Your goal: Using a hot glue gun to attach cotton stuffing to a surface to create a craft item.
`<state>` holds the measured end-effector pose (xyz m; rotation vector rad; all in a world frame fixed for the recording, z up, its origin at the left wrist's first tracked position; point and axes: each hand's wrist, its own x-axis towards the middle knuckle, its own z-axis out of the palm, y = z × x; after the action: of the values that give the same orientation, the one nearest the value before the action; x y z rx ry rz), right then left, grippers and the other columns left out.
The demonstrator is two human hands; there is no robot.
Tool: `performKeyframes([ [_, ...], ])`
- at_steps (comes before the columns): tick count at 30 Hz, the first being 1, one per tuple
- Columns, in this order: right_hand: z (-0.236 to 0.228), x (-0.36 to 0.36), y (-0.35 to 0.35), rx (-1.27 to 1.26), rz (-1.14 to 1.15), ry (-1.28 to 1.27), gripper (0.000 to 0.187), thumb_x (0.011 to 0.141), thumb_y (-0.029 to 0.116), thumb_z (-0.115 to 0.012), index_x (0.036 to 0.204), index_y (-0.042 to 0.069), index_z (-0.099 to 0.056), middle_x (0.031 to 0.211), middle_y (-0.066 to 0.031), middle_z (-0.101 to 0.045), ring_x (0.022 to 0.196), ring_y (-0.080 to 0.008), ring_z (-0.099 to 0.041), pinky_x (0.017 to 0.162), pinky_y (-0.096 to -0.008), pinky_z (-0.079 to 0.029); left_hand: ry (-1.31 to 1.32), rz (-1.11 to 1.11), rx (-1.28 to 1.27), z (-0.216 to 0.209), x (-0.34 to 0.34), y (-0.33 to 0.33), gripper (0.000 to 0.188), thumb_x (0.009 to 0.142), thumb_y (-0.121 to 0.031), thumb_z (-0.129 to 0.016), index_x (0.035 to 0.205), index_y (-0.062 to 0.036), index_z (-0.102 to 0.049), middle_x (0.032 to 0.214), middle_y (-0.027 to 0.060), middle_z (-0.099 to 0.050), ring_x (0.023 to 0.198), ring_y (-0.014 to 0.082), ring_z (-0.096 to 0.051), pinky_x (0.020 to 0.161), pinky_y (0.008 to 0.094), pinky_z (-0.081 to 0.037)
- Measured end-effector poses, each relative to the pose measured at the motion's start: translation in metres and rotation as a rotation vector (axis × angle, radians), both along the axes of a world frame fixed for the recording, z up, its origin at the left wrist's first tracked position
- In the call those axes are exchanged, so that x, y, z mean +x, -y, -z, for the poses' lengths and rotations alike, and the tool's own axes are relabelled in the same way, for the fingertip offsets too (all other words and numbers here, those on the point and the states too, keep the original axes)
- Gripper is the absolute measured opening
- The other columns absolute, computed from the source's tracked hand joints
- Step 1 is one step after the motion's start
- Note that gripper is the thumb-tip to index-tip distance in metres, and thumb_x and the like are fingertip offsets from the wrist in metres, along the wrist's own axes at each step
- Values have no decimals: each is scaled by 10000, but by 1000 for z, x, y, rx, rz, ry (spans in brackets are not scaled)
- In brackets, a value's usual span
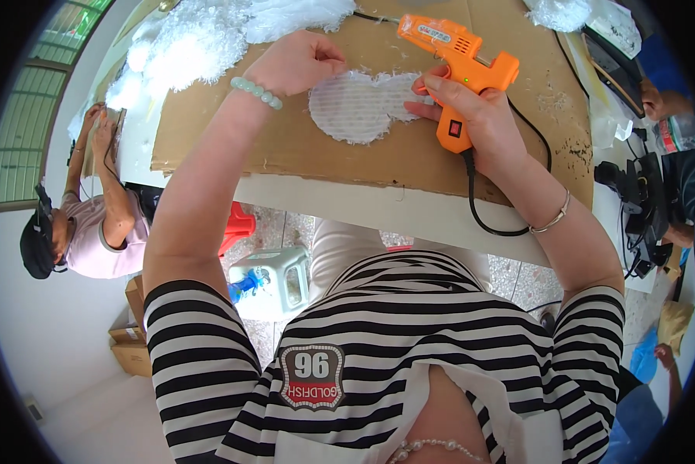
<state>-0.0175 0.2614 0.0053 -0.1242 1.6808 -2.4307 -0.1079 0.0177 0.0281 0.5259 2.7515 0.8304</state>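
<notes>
The white fuzzy piece [355, 112] lies flat on the brown cardboard sheet [262, 158], between the two hands. It is thin and wide, with faint stripes across it. Its edge is all raggedy with tiny threads, and there is a notch in the side nearest the person.

The right hand [479, 112] is wrapped around an orange glue gun [459, 54]. The gun has a small green light and a red switch, and its nose points up and to the left. The left hand [305, 62] has its fingers curled in by the top left edge of the piece. I can't tell if they are pinching anything.

The right fingers cover the right end of the piece, so its shape there is hard to see. The white fluffy pile [193, 46] is cut off at the top.

Plain cardboard shows to the left of the piece and on the side near the person. The cardboard stops just before the edge of the white table [324, 199]. A black cord [475, 203] loops down from the gun past that cardboard edge, near the right wrist.
</notes>
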Motion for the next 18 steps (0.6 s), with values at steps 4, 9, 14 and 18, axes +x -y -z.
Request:
performKeyframes([
  [4, 1, -1, 0, -2, -8, 4, 173, 876, 146, -613, 971, 9, -569, 935, -82, -596, 906, -178, -596, 854, -390, -533, 108, 99, -21, -2, -7, -2, 163, 863, -145, -620, 935, -1, -646, 798, 17, -634, 739, 83, -550, 665, 238, -455],
  [9, 1, -1, 0, 3, -7, 39, 177, 872, 136, -618, 976, 3, -568, 934, -89, -606, 892, -189, -608, 853, -384, -535, 130, 149, 11, -3, -5, 0, 93, 861, -100, -606, 877, -8, -603, 755, -6, -584, 696, 71, -498, 630, 234, -426],
  [14, 1, 0, 0, 22, -10, 59, 185, 868, 136, -626, 979, 1, -566, 934, -86, -609, 881, -192, -615, 855, -373, -535, -299, 368, 31, 3, 15, 11, 45, 785, -30, -602, 822, -22, -579, 848, 63, -601, 836, 211, -585, 699, 304, -465],
  [18, 2, -1, 0, 24, -17, 43, 202, 868, 140, -629, 994, -2, -562, 941, -91, -611, 890, -204, -625, 855, -365, -535, -776, 541, -94, 10, 30, 14, 90, 754, -52, -638, 826, -46, -585, 910, 62, -607, 913, 264, -575, 752, 334, -471],
])
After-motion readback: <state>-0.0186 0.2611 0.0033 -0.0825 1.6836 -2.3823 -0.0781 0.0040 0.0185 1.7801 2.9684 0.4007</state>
